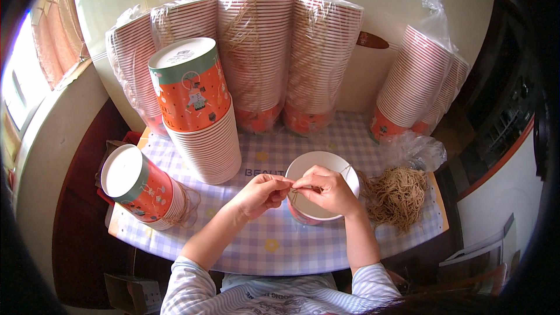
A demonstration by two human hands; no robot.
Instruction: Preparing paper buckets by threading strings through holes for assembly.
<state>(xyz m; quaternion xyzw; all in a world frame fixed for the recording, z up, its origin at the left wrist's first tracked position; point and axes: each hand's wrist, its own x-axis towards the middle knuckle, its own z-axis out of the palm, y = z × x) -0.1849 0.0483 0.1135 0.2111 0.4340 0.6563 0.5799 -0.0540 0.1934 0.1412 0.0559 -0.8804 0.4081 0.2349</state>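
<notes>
A tan cord (295, 199) is pinched between the fingertips of my left hand (261, 195) and my right hand (328, 190), which meet over a white-lined paper bucket (315, 160). The bucket stands upright with its mouth facing up, and a strand of cord shows at its far right rim. My right hand covers part of the opening. How the cord is looped between the fingers is too small to tell. Just right of the bucket lies a tangled heap of the same tan cord (402, 195).
A short upside-down bucket stack (149, 189) with cord strands around its rims stands at the left. Behind it rises a taller upside-down orange and green stack (195, 96). Several plastic-wrapped stacks (256, 52) line the back. Crumpled clear plastic (415, 150) lies right on the checked tablecloth (233, 256).
</notes>
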